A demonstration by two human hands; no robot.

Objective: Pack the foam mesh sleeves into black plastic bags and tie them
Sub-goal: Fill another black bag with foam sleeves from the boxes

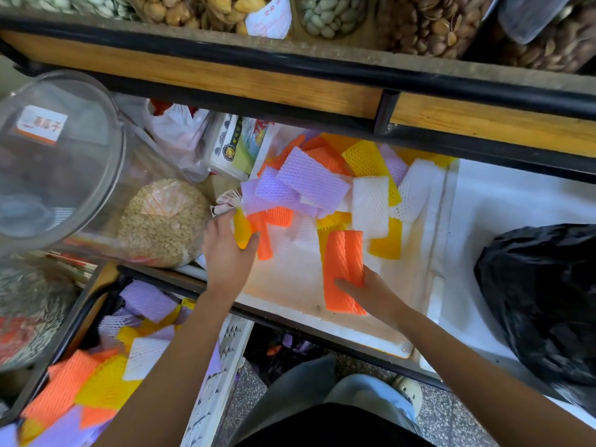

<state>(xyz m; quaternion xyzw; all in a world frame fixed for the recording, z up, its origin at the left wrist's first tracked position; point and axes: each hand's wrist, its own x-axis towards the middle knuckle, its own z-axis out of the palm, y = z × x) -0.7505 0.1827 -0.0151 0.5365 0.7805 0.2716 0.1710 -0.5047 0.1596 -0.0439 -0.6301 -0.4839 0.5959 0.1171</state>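
Observation:
A pile of foam mesh sleeves point(322, 185) in purple, orange, yellow and white lies on a white tray-like shelf surface point(290, 279). My left hand point(225, 250) grips a yellow sleeve point(242, 230) and an orange one at the pile's left edge. My right hand point(364, 291) holds a small stack of orange sleeves point(342, 269) by its lower end, just above the tray. A black plastic bag point(541, 304), full and crumpled, sits at the right on white sheeting. More loose sleeves point(106, 375) fill a bin at the lower left.
A clear round container lid point(61, 156) and a bag of grain point(164, 224) stand left of the pile. A wooden shelf edge with black rails point(290, 82) runs above, with jars of nuts behind. A white plastic crate point(222, 366) stands below.

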